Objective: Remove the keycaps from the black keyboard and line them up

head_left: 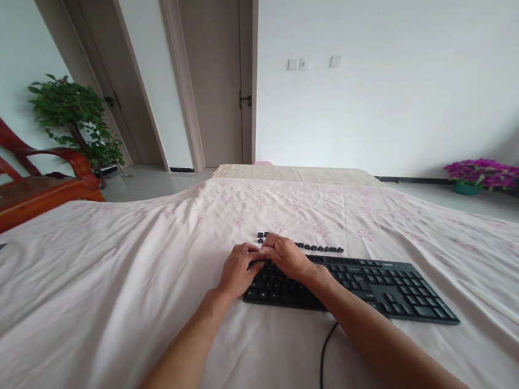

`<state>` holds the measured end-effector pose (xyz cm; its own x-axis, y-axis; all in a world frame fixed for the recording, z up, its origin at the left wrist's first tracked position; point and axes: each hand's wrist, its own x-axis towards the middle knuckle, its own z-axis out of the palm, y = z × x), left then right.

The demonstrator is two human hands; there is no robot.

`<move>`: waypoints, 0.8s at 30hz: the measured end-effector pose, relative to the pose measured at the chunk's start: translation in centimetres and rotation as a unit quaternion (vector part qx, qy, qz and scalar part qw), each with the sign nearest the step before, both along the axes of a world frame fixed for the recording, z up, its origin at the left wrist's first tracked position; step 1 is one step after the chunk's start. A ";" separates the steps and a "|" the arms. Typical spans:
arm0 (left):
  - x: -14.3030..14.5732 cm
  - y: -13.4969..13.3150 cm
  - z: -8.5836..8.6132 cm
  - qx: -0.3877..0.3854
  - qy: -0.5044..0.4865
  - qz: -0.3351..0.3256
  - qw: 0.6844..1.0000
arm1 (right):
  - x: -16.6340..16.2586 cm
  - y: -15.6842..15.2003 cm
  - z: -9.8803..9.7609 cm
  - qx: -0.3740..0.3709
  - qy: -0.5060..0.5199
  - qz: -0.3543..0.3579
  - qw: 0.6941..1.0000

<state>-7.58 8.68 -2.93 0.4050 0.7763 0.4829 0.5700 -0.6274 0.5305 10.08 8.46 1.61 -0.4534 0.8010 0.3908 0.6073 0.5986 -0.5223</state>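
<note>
Black keyboard (356,280) on a flowered cloth (153,329), skewed, its right end nearer the viewer; cable (322,361) trails from the near side. Left hand (241,270) and right hand (287,258) meet at the keyboard's far left corner, fingers curled, tips together; whether they grip anything, cannot tell. Small black keys (321,248) lie loose in a line just beyond the far edge, partly behind the right hand.

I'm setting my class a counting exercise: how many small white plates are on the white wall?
3: a left plate and a middle plate side by side, and a right plate set apart from them. None looks hidden.
</note>
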 end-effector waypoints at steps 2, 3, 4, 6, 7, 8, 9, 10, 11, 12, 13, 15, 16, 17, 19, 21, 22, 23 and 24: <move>0.2 0.0 0.0 -0.001 -0.002 -0.004 1.000 | 0.2 0.0 -0.3 0.018 -0.022 -0.031 0.999; 0.4 0.1 0.0 -0.001 -0.001 -0.001 1.000 | 0.3 -0.1 -0.5 0.028 -0.039 -0.046 0.998; 0.6 0.2 0.0 -0.001 0.003 0.004 1.000 | 0.4 -0.2 -0.6 0.037 -0.056 -0.057 0.996; 1.0 0.3 0.0 -0.002 0.015 0.015 1.000 | 0.4 -0.4 -0.7 0.053 -0.083 -0.068 0.993; 1.3 0.3 0.1 -0.001 0.019 0.019 1.000 | 0.4 -0.5 -0.8 0.059 -0.087 -0.071 0.992; 1.5 0.3 0.2 -0.001 0.020 0.020 1.000 | 0.4 -0.5 -0.9 0.063 -0.085 -0.073 0.992; 1.6 0.3 0.3 0.000 0.019 0.018 1.000 | 0.4 -0.5 -1.0 0.067 -0.079 -0.074 0.992; 1.7 0.3 0.4 0.001 0.016 0.015 1.000 | 0.4 -0.6 -1.1 0.070 -0.071 -0.075 0.992; 1.7 0.2 0.5 0.000 0.011 0.010 1.000 | 0.4 -0.6 -1.2 0.073 -0.061 -0.075 0.993; 1.8 0.2 0.5 -0.001 0.006 0.006 1.000 | 0.4 -0.6 -1.2 0.076 -0.052 -0.074 0.993; 1.8 0.1 0.6 -0.004 0.000 0.003 1.000 | 0.4 -0.7 -1.3 0.080 -0.045 -0.072 0.993; 1.8 0.0 0.5 -0.012 -0.010 0.000 1.000 | 0.5 -0.8 -1.4 0.088 -0.033 -0.068 0.993; 1.8 0.0 0.5 -0.017 -0.015 -0.001 1.000 | 0.6 -0.9 -1.5 0.092 -0.028 -0.068 0.993; 1.8 0.0 0.4 -0.021 -0.018 -0.002 1.000 | 0.6 -1.0 -1.5 0.097 -0.024 -0.069 0.993; 1.8 0.1 0.2 -0.029 -0.023 -0.005 0.999 | 0.7 -1.1 -1.5 0.102 -0.016 -0.070 0.992; 1.8 0.1 0.2 -0.037 -0.027 -0.005 0.999 | 0.7 -1.1 -1.6 0.100 -0.011 -0.067 0.993; 1.8 0.1 0.2 -0.039 -0.030 -0.005 0.999 | 0.7 -1.1 -1.6 0.098 -0.009 -0.066 0.993; 1.7 0.2 0.3 -0.039 -0.034 -0.005 0.999 | 0.7 -1.1 -1.6 0.097 -0.004 -0.069 0.993; 1.6 0.1 0.3 -0.038 -0.040 -0.005 0.998 | 0.7 -1.1 -1.6 0.098 0.003 -0.075 0.992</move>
<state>-5.95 8.83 -2.61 0.3756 0.8078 0.4544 0.5183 -0.5895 0.6195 10.80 7.38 -0.01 -0.3328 0.7676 0.5478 0.6946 0.5924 -0.4081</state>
